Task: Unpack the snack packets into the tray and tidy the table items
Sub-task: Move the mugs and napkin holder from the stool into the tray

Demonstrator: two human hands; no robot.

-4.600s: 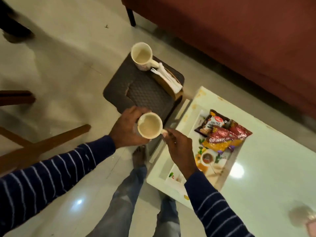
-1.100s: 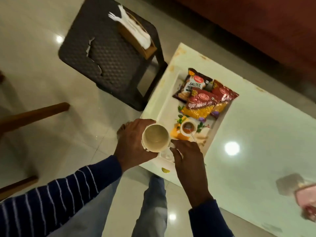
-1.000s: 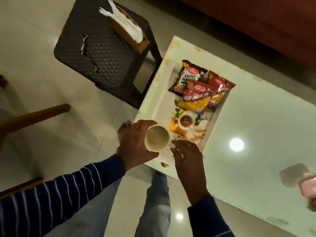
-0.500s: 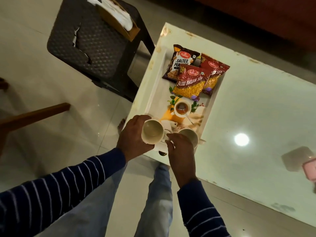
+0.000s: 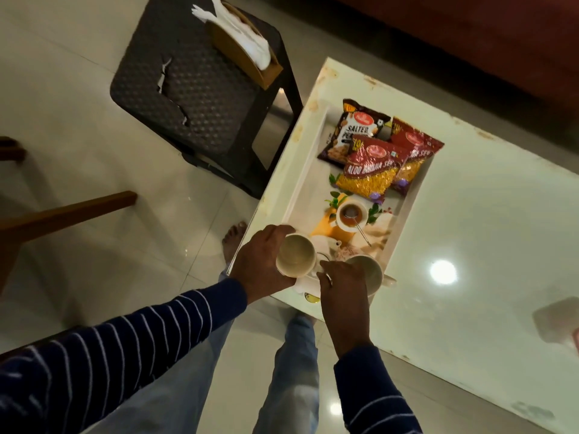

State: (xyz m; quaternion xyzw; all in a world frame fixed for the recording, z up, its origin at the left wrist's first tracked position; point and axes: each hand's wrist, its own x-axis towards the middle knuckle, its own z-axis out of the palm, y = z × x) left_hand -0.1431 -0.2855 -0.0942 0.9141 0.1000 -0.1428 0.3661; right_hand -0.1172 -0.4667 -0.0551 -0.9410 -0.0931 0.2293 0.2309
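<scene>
Head view: two mugs reach the near end of the tray.
Since a second ago a second mug (image 5: pixel 366 272) has come into the tray (image 5: pixel 299 183), under the right hand (image 5: pixel 340 281). The left hand (image 5: pixel 261 263) is wrapped round the first mug (image 5: pixel 296 258), probably just above the tray floor. Snack packets (image 5: pixel 374 153) lie piled at the far end, so mostly tidying remains.

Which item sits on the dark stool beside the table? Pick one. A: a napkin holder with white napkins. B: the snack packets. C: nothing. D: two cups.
A: only the napkin holder stands on the stool; the hands hold both cups at the tray, where the snack packets lie.
</scene>
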